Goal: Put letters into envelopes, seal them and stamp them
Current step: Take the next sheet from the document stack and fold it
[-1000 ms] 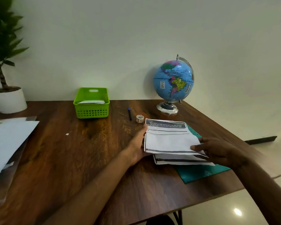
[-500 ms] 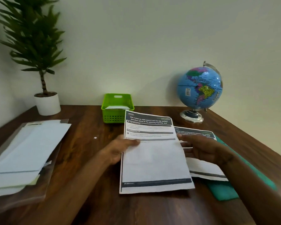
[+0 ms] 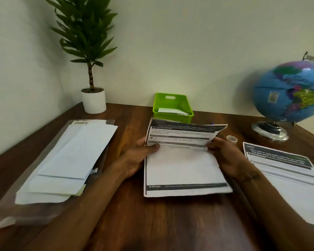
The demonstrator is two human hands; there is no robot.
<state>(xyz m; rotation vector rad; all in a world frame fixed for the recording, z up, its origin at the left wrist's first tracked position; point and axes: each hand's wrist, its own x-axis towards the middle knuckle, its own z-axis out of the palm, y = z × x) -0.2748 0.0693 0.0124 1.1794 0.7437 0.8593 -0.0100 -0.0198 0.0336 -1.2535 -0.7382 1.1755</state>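
Note:
A printed letter sheet (image 3: 183,171) with dark header bands lies on the wooden desk (image 3: 152,223) in front of me. Its top part is lifted and bent toward me. My left hand (image 3: 136,158) pinches the sheet's left edge at the bend. On the other side my right hand (image 3: 227,156) pinches its right edge. A stack of white envelopes (image 3: 71,160) lies on a clear plastic sleeve at the left. More printed letters (image 3: 286,171) lie at the right on a teal folder. A small roll of tape (image 3: 231,138) sits behind my right hand.
A green basket (image 3: 172,107) holding white paper stands at the back centre. A potted plant (image 3: 92,98) is at the back left, near the wall. A globe (image 3: 288,98) on a metal stand is at the back right. A pen tip shows behind the lifted sheet.
The sheet came off the right-hand pile to the desk centre. Both hands now pinch its sides and its top part has lifted toward me. The view swung left.

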